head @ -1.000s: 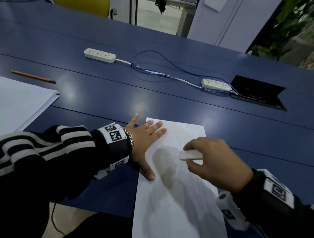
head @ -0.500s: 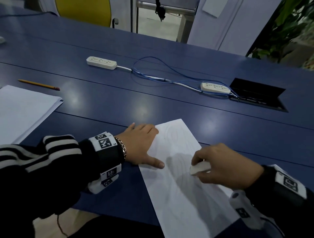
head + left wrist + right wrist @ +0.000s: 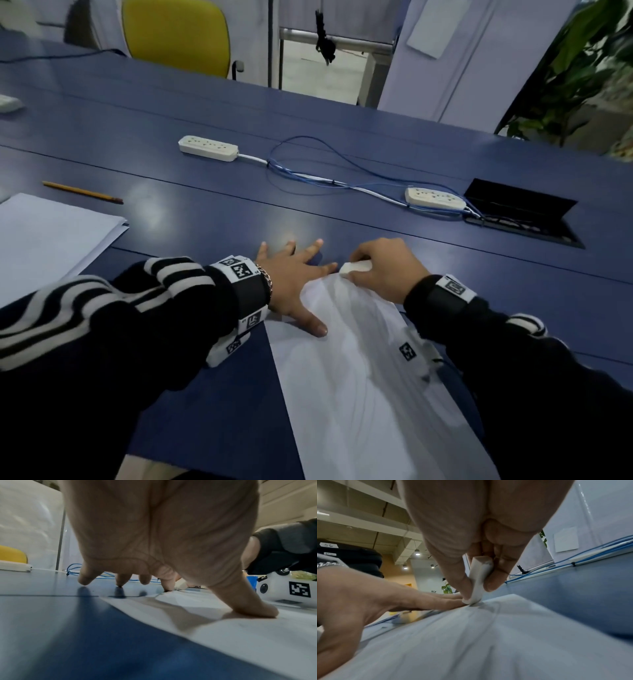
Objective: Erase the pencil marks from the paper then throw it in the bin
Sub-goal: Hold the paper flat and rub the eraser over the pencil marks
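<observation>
A white sheet of paper [image 3: 359, 377] with faint pencil lines lies slanted on the blue table [image 3: 205, 219], its near end past the front edge. My left hand [image 3: 294, 274] is spread flat at the sheet's far left corner, thumb [image 3: 254, 605] and index fingertip pressing the paper [image 3: 223, 628], other fingers on the table. My right hand [image 3: 380, 267] pinches a white eraser [image 3: 354, 266] between thumb and fingers. In the right wrist view the eraser [image 3: 479, 582] tip touches the paper [image 3: 488, 642] near its far corner, next to my left index finger.
A stack of white paper [image 3: 51, 240] lies at the left with a pencil [image 3: 82, 193] beyond it. Two white power strips [image 3: 208, 148] [image 3: 435, 198] joined by blue cables cross the middle. An open black cable hatch [image 3: 520, 216] sits at the right. A yellow chair [image 3: 176, 34] stands behind.
The sheet has turned, its far end swinging left. My right hand with the eraser moved up to the far corner. My left hand shifted farther onto the table, keeping thumb and index on the paper.
</observation>
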Demonstrator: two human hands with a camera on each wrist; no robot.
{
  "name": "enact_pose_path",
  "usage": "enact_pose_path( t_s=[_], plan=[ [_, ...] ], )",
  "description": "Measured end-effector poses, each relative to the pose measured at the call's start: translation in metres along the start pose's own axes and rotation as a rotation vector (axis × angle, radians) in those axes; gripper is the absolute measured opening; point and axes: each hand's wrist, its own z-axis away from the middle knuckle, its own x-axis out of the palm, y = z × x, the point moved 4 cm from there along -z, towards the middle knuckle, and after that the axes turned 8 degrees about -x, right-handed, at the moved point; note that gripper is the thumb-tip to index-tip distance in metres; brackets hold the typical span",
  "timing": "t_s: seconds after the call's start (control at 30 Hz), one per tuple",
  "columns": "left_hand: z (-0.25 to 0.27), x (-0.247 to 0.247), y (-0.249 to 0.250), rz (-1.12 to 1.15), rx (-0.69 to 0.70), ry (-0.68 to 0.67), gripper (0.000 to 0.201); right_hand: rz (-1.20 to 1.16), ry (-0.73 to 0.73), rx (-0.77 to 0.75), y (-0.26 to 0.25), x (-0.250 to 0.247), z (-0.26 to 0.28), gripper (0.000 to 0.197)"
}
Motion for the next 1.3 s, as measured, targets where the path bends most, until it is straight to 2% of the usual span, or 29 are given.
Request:
enact_pose_path(
  t_s=[0.07,0.17,0.23,0.5,0.67,0.8,0.93,1.1,1.23,1.3],
  plan=[
    [0.003,0.0,0.0,0.0,0.019,0.039,0.132,0.017,-0.002,0.002,0.0,0.003,0.001,0.028],
    [0.01,0.004,0.005,-0.047,0.102,0.122,0.114,0.036,-0.008,-0.002,0.0,0.003,0.003,0.03],
    [0.013,0.008,0.008,-0.077,0.12,0.117,0.107,0.065,-0.014,-0.02,-0.001,0.004,0.001,0.032],
    [0.012,0.011,0.003,-0.019,-0.004,0.019,0.115,0.226,-0.1,-0.149,-0.029,0.008,0.009,0.033],
    [0.012,0.011,0.003,-0.014,-0.032,0.013,0.115,0.291,-0.083,-0.079,-0.023,-0.003,0.005,0.029],
    [0.012,0.01,0.003,-0.02,-0.035,0.013,0.114,0.34,-0.155,-0.2,-0.04,0.008,0.016,0.021],
    [0.012,0.011,0.003,-0.038,-0.043,0.021,0.114,0.297,-0.092,-0.111,-0.024,-0.005,0.006,0.024],
    [0.014,0.01,0.003,-0.041,-0.059,0.008,0.114,0.323,-0.119,-0.223,-0.034,0.007,0.01,0.019],
    [0.016,0.009,0.003,-0.043,-0.048,0.022,0.114,0.267,-0.016,-0.059,-0.01,-0.022,0.001,0.021],
    [0.016,0.006,0.003,-0.069,-0.017,0.065,0.115,0.23,0.034,-0.061,-0.01,-0.028,0.006,0.023]
  ],
)
